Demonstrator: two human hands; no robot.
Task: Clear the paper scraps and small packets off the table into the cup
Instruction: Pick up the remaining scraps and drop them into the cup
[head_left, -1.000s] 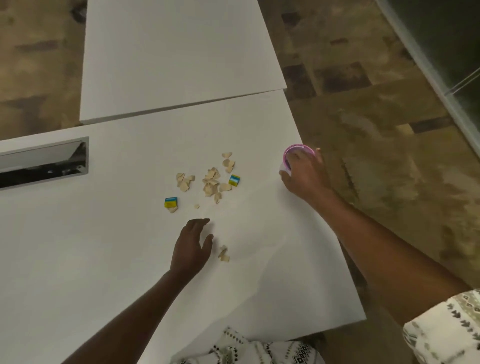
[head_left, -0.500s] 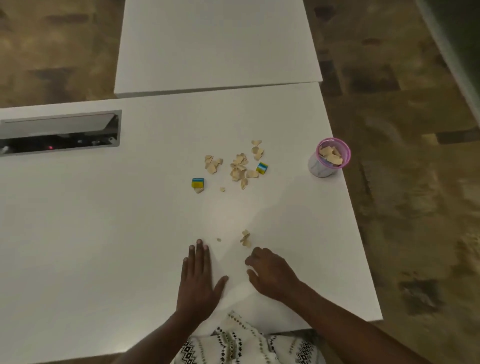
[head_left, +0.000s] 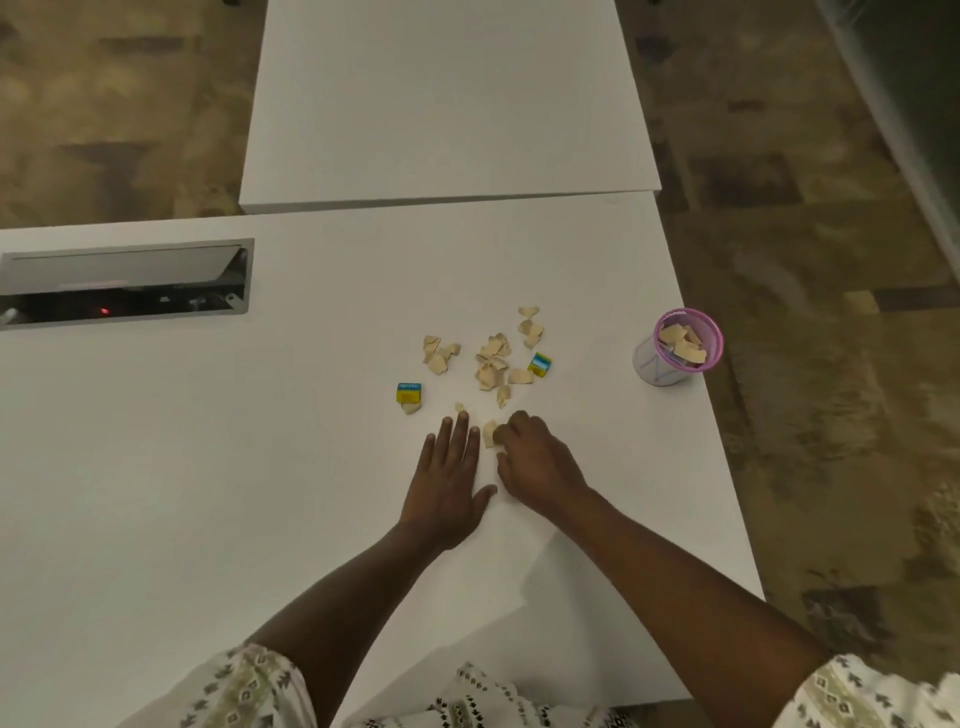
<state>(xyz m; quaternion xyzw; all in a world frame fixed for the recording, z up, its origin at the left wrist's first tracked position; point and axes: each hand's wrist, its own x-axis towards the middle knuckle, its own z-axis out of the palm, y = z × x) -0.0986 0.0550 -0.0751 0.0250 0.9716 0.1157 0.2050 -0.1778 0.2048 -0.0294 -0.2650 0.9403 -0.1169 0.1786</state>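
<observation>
White surface (head_left: 208, 493), dim room, patterned brown floor (head_left: 831, 467) around it. Left hand (head_left: 447, 480) lies flat, palm down, fingers straight and together, thumb out. Right hand (head_left: 535, 462) just beside it, fingers curled over a paper scrap (head_left: 489, 432) that touches its fingertips; whether it's actually pinched, cannot tell. Tiny scrap (head_left: 459, 406) just past left fingertips. Blue-yellow packet (head_left: 409, 393) beyond left hand, slightly left. Main scrap pile (head_left: 491, 361) further ahead of both hands, second packet (head_left: 540, 364) at its right edge. Pink-rimmed cup (head_left: 670, 358) well right of right hand and farther, near surface edge, scraps inside. Cable slot (head_left: 124, 283) far left; second white tabletop (head_left: 447, 104) beyond.
</observation>
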